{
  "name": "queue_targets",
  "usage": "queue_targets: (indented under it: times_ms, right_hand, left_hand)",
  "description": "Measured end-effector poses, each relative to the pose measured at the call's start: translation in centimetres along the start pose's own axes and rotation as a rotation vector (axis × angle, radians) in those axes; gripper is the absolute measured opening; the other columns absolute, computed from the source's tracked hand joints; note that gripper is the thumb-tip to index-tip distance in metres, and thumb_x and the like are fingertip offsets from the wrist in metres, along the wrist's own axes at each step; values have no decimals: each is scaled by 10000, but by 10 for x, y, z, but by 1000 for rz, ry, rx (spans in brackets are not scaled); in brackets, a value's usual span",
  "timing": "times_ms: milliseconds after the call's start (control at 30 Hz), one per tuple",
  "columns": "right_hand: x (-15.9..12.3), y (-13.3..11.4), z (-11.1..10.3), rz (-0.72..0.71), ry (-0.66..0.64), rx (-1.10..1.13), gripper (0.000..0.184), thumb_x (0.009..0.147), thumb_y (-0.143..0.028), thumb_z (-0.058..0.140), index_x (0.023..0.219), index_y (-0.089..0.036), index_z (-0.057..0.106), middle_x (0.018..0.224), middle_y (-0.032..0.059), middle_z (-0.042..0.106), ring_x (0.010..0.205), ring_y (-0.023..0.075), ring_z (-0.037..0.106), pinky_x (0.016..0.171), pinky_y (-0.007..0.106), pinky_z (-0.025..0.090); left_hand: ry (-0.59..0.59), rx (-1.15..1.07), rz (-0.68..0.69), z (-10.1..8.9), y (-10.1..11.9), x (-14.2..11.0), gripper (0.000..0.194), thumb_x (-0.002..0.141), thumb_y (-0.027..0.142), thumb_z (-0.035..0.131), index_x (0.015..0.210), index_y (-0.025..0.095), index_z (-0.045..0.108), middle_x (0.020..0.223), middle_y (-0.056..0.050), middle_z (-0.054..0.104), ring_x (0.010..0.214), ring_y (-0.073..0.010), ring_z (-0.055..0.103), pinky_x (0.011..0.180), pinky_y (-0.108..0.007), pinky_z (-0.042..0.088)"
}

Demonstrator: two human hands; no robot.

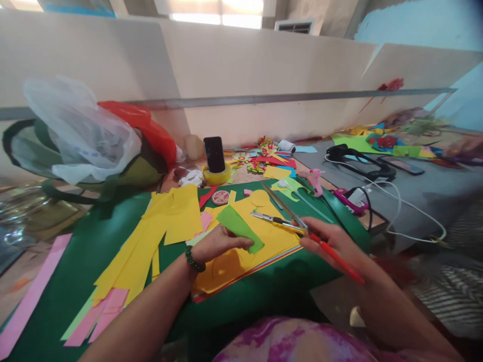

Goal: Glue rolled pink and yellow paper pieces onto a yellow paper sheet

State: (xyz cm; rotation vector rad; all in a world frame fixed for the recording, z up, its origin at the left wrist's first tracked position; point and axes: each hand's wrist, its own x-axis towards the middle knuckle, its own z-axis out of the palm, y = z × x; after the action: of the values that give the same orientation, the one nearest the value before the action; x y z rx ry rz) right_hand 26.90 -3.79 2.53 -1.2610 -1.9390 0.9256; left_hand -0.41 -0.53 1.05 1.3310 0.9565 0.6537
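My left hand (221, 245) pinches a light-green piece of paper (237, 225) between thumb and fingers, above a stack of yellow paper (226, 271). A beaded bracelet circles that wrist. My right hand (330, 239) is closed on a pair of scissors (339, 259) with red handles, their metal blades pointing up and to the left, apart from the green paper. A box-cutter knife (277, 221) lies on the yellow stack, its back end close to my right fingers. Just beyond the knife rests a yellow paper circle (259, 198).
Yellow paper strips (132, 251) spread across the green table mat (151, 317) on the left. A phone (214, 155) stands in a yellow tape roll (217, 177). A pink glue gun (314, 181) and its cord lie right. Beyond are paper flowers (268, 149) and a bag (151, 163).
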Motion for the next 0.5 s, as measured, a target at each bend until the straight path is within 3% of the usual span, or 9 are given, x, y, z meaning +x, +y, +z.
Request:
queue_targets:
  times_ms: [67,167,233,333,500]
  right_hand:
    - [14,12,-24,76,99,-471,459,813,-497,591,1139,-178,644,972,109,694,827,248,640,675,319,481]
    - [30,41,-44,254,79,-916,450,852,-340,526,1267,-179,593,1159,140,681,1007,308,648,760,359,493]
    - [35,61,-47,268,8,-1012,441,871,-302,495,1290,-194,576,1190,132,672,1038,299,647,756,346,497]
    - [37,83,-47,241,-70,-965,449,888,-270,468,1315,-168,558,1183,145,667,1029,271,651,767,324,496]
    - [36,81,-54,321,-148,-1010,489,888,-234,461,1373,-212,523,1152,164,657,1050,309,633,722,358,504]
  left_hand:
    - [134,-43,18,-3,1,2,279,573,392,820,693,151,745,719,-65,739,650,-161,630,630,-257,496]
    - [282,-114,43,-5,2,5,327,545,406,831,713,142,736,687,-54,719,617,-137,597,579,-230,445]
    - [330,-143,51,-6,2,6,351,526,415,837,713,138,728,683,-53,713,614,-137,591,568,-229,432]
    - [360,-150,76,-6,3,8,359,518,431,837,672,132,709,647,-49,696,586,-134,572,552,-236,426]
    - [426,-143,118,-6,1,10,372,511,444,839,652,129,702,614,-36,681,546,-116,539,524,-231,414]
